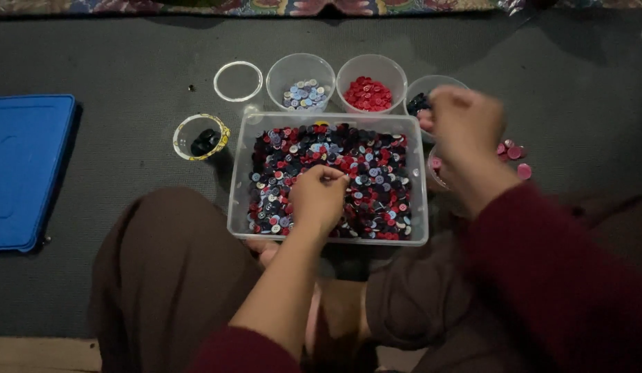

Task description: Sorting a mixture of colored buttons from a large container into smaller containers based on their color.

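Observation:
A clear plastic bin (239,207) on the dark mat holds a heap of mixed buttons (376,179) in red, navy and light blue. My left hand (318,195) rests on the heap with its fingertips pinched together; whether a button is between them cannot be told. My right hand (466,128) hovers raised beside the bin's right rim, fingers closed, over a cup of dark buttons (419,101). What it holds is hidden. Behind the bin stand a cup of light blue buttons (301,93) and a cup of red buttons (368,93).
An empty clear cup (238,81) and a yellow-rimmed cup with black buttons (202,138) sit at the left. A blue lid (24,166) lies far left. Pink buttons (515,157) lie loose on the mat at the right. My crossed legs are below the bin.

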